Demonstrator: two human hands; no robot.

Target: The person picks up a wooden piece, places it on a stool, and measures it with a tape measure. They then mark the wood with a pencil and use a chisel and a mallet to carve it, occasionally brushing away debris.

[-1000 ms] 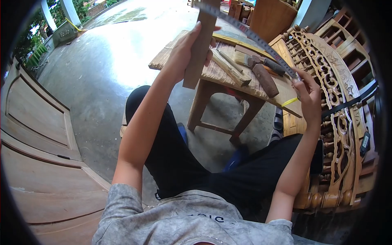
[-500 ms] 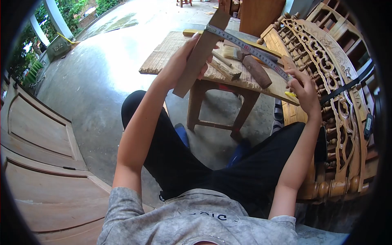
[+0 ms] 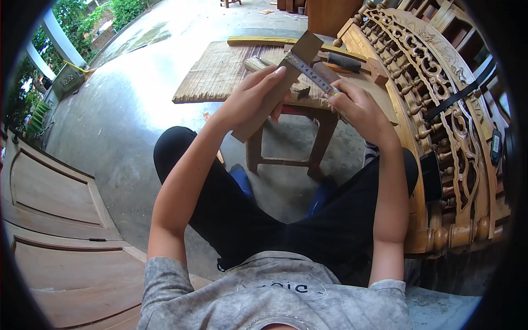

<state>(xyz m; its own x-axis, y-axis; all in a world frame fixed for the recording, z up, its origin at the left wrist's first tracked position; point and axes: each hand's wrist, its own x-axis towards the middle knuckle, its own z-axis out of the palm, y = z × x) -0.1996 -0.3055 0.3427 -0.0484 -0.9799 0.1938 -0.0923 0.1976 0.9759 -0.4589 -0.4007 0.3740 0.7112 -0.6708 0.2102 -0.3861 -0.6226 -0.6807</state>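
Note:
My left hand (image 3: 254, 94) is wrapped around a flat brown wooden board (image 3: 306, 48), which it holds tilted above the near edge of a rough wooden tabletop (image 3: 203, 71). In my right hand (image 3: 360, 107) is a tape measure (image 3: 334, 93), its case mostly hidden by the fingers. A short length of numbered tape blade (image 3: 313, 76) runs from the board's upper part to that hand. Behind the board and tape lie pieces of wood (image 3: 258, 63), a brown rounded block (image 3: 326, 70) and a dark-handled tool (image 3: 345, 62), all partly covered.
A long yellowish wooden strip (image 3: 264, 40) lies along the tabletop's far side. To the right stands a carved wooden bench (image 3: 434, 71) with a black phone (image 3: 431, 176) on it. Panelled wooden doors (image 3: 60, 192) are at the left. A stool (image 3: 283, 161) supports the tabletop.
My right hand has come left toward the board, and the exposed tape blade is much shorter. My left hand still holds the board, now slightly lower. The view has shifted a little.

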